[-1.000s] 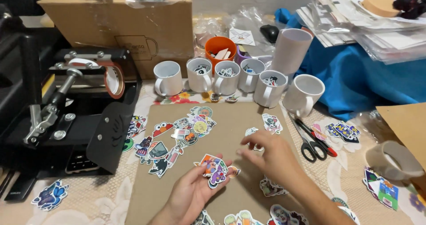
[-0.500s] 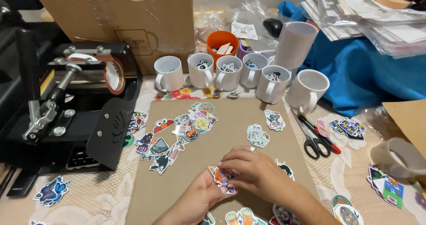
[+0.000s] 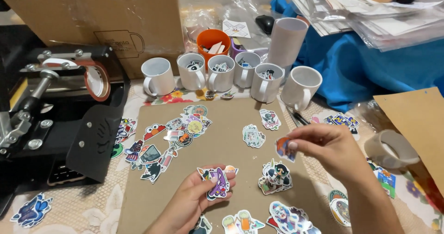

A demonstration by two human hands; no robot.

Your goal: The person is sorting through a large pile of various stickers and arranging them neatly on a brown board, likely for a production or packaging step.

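Stickers in left grip (image 3: pixel 216 182): glossy printed paper, light sheen.
Sticker in right grip (image 3: pixel 285 148): glossy, smooth.
Board under both grips (image 3: pixel 222 137): matt brown cardboard.
Mugs beyond grips (image 3: pixel 221 72): white glazed ceramic, shiny.
Press left of grips (image 3: pixel 64 118): black matt metal, bare steel bolts.
Cloth beyond right grip (image 3: pixel 365 67): blue fabric.
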